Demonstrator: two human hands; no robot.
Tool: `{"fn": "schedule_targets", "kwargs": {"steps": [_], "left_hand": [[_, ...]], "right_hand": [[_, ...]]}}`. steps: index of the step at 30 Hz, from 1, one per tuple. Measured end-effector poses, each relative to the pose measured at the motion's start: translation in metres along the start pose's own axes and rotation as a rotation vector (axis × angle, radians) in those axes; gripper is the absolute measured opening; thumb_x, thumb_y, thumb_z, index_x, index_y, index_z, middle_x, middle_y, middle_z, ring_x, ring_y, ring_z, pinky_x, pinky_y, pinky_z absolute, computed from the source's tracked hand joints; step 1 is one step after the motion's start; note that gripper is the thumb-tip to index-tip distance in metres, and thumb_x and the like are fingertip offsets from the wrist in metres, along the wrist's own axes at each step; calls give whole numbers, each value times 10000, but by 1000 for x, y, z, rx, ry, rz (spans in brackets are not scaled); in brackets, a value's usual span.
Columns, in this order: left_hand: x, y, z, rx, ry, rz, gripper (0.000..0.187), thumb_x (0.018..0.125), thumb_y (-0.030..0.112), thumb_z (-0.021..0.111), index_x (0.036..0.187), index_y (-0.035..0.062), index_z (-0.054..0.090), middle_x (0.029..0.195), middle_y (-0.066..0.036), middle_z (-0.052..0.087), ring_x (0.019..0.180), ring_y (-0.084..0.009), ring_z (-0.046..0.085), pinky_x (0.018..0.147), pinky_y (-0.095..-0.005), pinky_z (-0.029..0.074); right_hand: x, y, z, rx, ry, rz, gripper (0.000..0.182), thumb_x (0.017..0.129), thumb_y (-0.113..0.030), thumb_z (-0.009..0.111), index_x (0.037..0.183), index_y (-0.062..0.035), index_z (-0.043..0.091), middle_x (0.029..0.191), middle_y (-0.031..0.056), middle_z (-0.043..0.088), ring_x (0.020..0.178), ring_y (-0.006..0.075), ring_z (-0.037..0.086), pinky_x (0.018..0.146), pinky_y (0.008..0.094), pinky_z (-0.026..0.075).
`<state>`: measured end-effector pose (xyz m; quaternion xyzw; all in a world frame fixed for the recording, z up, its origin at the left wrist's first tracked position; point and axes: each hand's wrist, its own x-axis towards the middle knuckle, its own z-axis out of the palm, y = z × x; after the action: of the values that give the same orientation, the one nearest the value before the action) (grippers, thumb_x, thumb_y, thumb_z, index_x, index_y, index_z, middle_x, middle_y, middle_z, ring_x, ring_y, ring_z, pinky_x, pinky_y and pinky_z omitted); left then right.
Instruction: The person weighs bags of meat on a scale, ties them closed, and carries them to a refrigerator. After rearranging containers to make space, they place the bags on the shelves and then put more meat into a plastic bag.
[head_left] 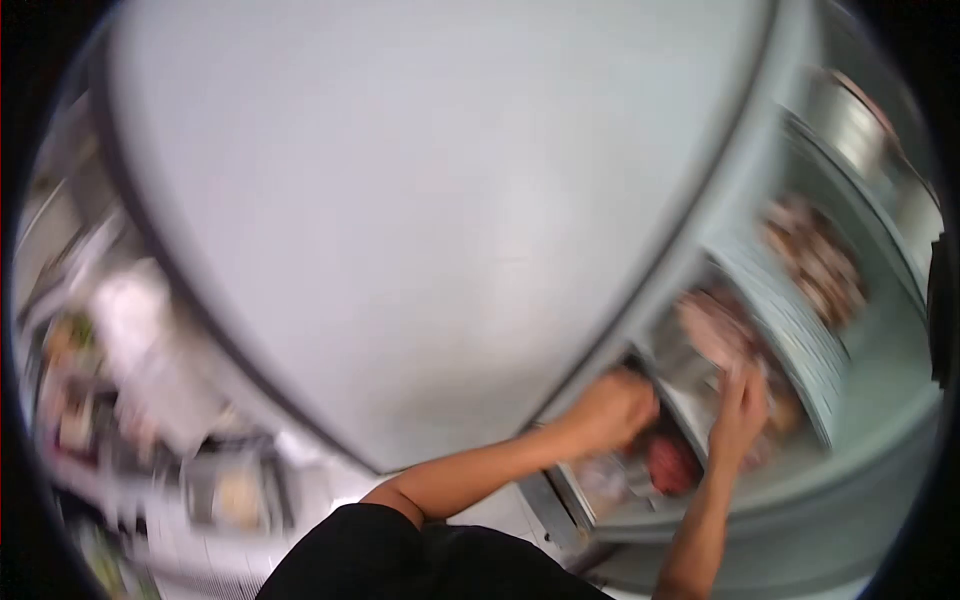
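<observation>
My left hand (pixel 612 408) is curled closed over the near end of an open chest with grey-green walls. Its fingers are blurred, and anything inside them is hidden. My right hand (pixel 740 405) reaches into a compartment with its fingertips pressed together at the lower edge of a pale pink piece that looks like meat (pixel 712 328). Between and below the hands lies a red, meat-like lump (pixel 672 465) in a dark-walled bin. A whitish, blurred bundle (pixel 603 478), perhaps in plastic, lies beside that lump.
A large white panel (pixel 420 200), like a door or lid, fills the middle. Brownish pieces (pixel 815 262) lie beyond a white ribbed divider (pixel 785 320). At top right stands a shiny metal pot (pixel 850 125). Left, a clear container (pixel 235 490) sits among blurred goods.
</observation>
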<state>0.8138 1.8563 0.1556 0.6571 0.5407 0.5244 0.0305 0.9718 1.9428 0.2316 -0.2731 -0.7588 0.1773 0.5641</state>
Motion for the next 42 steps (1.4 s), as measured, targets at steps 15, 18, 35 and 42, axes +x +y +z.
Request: {"fn": "schedule_targets", "kwargs": {"steps": [15, 18, 35, 42], "left_hand": [[-837, 178, 3, 352, 982, -2423, 387, 827, 290, 533, 953, -48, 674, 1043, -262, 659, 957, -374, 659, 846, -432, 532], [-859, 249, 17, 54, 1279, -2378, 321, 831, 224, 494, 906, -57, 630, 803, -214, 662, 635, -301, 681, 470, -409, 548], [-1095, 409, -19, -510, 1919, -2144, 320, 858, 268, 633, 1111, 79, 580, 943, -116, 618, 690, -259, 603, 616, -448, 518], [-1113, 402, -127, -373, 1957, -1881, 333, 870, 309, 611, 1115, 84, 592, 935, -48, 614, 695, -185, 603, 614, -376, 526]], "right_hand": [[-521, 306, 112, 206, -1787, 1088, 351, 830, -213, 681, 1143, -74, 603, 863, 71, 647, 699, 204, 618, 535, 376, 490], [-523, 270, 116, 123, -1819, 1073, 321, 829, -206, 675, 1112, -72, 605, 843, 79, 648, 672, 212, 626, 520, 379, 488], [-690, -247, 244, 178, -2089, 458, 205, 877, -218, 609, 1050, -107, 605, 872, 69, 652, 723, 189, 657, 594, 309, 510], [-743, -248, 254, -194, -2321, 407, 229, 861, -259, 644, 1023, -100, 620, 867, 91, 657, 727, 246, 662, 632, 391, 515]]}}
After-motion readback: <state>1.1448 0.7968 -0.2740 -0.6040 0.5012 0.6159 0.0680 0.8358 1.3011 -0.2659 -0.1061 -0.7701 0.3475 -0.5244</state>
